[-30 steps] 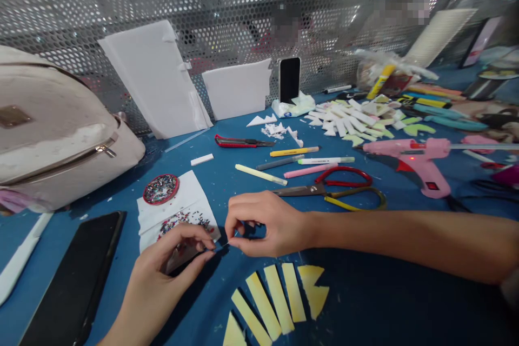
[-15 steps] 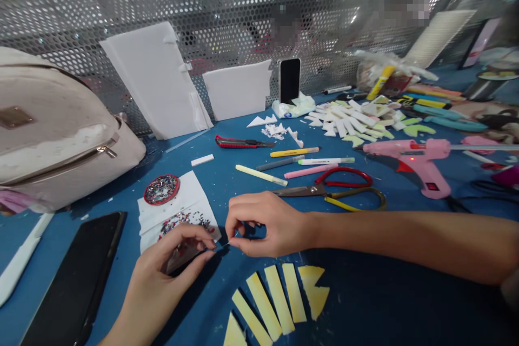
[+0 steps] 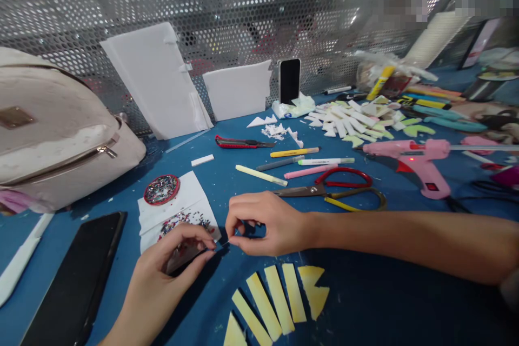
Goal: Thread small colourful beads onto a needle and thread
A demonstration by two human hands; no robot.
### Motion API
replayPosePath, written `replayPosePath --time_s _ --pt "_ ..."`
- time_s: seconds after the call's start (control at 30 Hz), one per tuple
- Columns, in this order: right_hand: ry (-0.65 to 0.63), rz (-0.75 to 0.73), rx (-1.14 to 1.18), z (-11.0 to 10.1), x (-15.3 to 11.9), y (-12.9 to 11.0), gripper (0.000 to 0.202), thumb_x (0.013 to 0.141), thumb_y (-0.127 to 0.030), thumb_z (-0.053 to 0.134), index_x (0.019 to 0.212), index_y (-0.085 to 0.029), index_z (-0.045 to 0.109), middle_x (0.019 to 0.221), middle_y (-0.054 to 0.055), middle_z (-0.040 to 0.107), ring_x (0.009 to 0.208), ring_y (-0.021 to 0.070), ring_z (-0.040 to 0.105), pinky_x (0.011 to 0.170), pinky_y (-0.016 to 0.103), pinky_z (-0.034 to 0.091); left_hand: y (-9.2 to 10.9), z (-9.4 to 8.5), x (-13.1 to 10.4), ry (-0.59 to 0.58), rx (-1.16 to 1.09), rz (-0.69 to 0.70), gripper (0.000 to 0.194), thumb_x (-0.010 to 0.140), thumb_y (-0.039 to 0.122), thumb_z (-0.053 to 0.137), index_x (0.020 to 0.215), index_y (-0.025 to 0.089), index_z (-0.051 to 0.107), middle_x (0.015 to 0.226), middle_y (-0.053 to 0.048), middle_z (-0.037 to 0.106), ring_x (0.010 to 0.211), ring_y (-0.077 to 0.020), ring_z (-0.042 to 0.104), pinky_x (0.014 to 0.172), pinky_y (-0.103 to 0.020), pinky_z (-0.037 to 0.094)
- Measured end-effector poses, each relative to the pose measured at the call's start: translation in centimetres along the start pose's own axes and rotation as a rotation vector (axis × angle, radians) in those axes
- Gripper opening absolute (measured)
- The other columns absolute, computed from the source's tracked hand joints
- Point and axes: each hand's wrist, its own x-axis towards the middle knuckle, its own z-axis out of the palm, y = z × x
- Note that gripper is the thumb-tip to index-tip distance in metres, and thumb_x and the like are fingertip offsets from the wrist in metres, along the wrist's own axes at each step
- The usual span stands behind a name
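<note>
My left hand (image 3: 162, 267) is closed in a pinch, its thumb and fingertips nearly meeting; what they hold, if anything, is too small to make out. Facing it, my right hand (image 3: 270, 224) pinches a thin light strand (image 3: 226, 243), like a needle or thread, which points toward the left fingertips. Behind my left hand, small dark, red and silvery beads (image 3: 194, 219) are scattered on a folded white paper (image 3: 194, 186). A red-rimmed round dish (image 3: 177, 194) full of similar bits sits on that paper. Below my hands lie several yellow foam-like strips (image 3: 278, 300), fanned out with notched end pieces.
Scissors (image 3: 312, 191), several markers (image 3: 261, 175) and a red cutter knife (image 3: 239, 142) lie beyond my hands. A pink glue gun (image 3: 417, 159) with a lit red light rests at right. White scraps (image 3: 348, 119) pile behind. A black phone (image 3: 77, 275) and pale backpack (image 3: 60, 135) are at left.
</note>
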Motion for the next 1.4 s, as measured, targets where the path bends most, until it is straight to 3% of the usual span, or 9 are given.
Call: replayPosePath --time_s 0.47,0.93,1.2,1.4 --pt "-0.026 0.012 -0.016 -0.19 0.02 -0.18 0.004 0.091 -0.019 0.061 0.088 -0.018 0.062 0.081 -0.001 0.06 0.074 0.0101 0.056 0.07 0.021 0.043 0.15 0.09 -0.2 0.0 -0.034 -0.063 0.002 0.085 0.024 0.071 0.087 0.024 0.071 0.087 -0.001 0.074 0.083 -0.0166 0.071 0.075 -0.021 0.059" --pt "-0.011 -0.004 -0.017 -0.12 0.13 -0.14 0.004 0.09 -0.016 0.062 0.086 -0.017 0.062 0.08 -0.002 0.059 0.073 0.0094 0.055 0.069 0.02 0.042 -0.18 0.01 -0.28 -0.007 -0.029 -0.006 0.007 0.086 0.021 0.071 0.089 0.027 0.07 0.086 0.003 0.074 0.081 -0.0122 0.071 0.076 -0.015 0.057" --pt "-0.013 -0.002 -0.027 -0.08 0.04 -0.04 0.004 0.091 -0.018 0.061 0.086 -0.018 0.062 0.081 -0.001 0.06 0.073 0.01 0.056 0.068 0.021 0.043 -0.01 -0.2 -0.13 -0.019 0.04 0.024 0.005 0.087 0.022 0.07 0.089 0.027 0.07 0.086 0.002 0.074 0.08 -0.0145 0.072 0.075 -0.018 0.058" --pt "-0.018 -0.006 -0.037 -0.08 0.08 -0.04 0.005 0.091 -0.018 0.061 0.086 -0.018 0.062 0.081 -0.001 0.061 0.073 0.0099 0.056 0.068 0.02 0.043 0.08 -0.24 -0.15 -0.032 0.145 0.134 0.011 0.088 0.02 0.069 0.094 0.029 0.068 0.089 0.003 0.074 0.079 -0.0152 0.071 0.075 -0.022 0.057"
